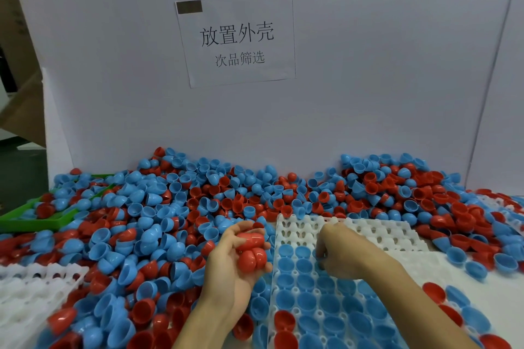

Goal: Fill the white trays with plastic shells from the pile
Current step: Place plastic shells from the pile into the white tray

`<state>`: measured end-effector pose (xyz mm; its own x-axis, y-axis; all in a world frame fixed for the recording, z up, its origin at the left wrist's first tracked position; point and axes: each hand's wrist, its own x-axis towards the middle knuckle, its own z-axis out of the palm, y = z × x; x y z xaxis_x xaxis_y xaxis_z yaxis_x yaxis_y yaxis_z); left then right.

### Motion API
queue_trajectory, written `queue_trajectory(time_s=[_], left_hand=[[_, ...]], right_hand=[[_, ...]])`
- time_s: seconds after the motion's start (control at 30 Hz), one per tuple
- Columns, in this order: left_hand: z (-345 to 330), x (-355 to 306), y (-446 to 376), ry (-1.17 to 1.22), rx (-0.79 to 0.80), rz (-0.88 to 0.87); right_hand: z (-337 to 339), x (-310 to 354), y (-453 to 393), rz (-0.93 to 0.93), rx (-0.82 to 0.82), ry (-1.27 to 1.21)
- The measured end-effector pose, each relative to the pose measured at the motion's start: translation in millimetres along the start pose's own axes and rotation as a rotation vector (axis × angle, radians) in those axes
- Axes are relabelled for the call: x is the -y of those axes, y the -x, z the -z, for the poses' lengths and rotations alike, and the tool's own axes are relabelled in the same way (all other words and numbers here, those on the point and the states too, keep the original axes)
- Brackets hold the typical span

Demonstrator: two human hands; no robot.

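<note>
Nearest the camera lay the white tray (286, 235), its near pockets filled mostly with blue shells (329, 303) and a few red ones, its far rows bare. Far behind stood a big white board (368, 65) with a paper sign (236, 37) bearing printed characters. Between board and tray spread the pile of shells (175, 207), red and blue mixed, reaching across the desk from left to right. At the near left lay a second white tray (25, 292), and at the far left a green tray (31, 221), half buried in shells. More white trays (397, 238) lay to the right, partly under the pile. The left hand (235, 263), palm up, just left of the near tray, had its grip closed around a bunch of red shells (251, 249). The right hand (337, 252) rested over the tray's middle rows, fingers curled down at a pocket; whether its grip held anything I could not tell.
</note>
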<state>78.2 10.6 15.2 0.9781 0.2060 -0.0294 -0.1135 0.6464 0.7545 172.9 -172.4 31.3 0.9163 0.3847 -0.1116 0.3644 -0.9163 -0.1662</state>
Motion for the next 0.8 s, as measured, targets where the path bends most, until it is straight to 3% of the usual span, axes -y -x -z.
queue_trajectory(time_s=[0.1,0.2,0.27,0.33,0.47,0.7,0.8], left_hand=[[0,2,-2,-0.017,-0.053,-0.005],[-1,4,-2,-0.053,-0.103,-0.003],[-2,4,-2,-0.090,-0.114,-0.003],[-3,5,-2,-0.119,-0.096,0.001],[-1,7,1,-0.151,0.060,0.035],[3,9,5,-0.233,0.331,0.081],[2,10,6,-0.285,0.363,0.065]], right_hand=[[-2,-6,5,0.002,-0.016,-0.025],[-4,-6,13,0.059,-0.272,-0.072],[-8,1,18,0.169,-0.431,-0.233],[-13,15,26,0.293,-0.483,-0.451],[-24,36,37,0.417,-0.451,-0.688],[-27,39,36,0.347,-0.416,-0.833],[-23,36,38,0.358,-0.382,-0.872]])
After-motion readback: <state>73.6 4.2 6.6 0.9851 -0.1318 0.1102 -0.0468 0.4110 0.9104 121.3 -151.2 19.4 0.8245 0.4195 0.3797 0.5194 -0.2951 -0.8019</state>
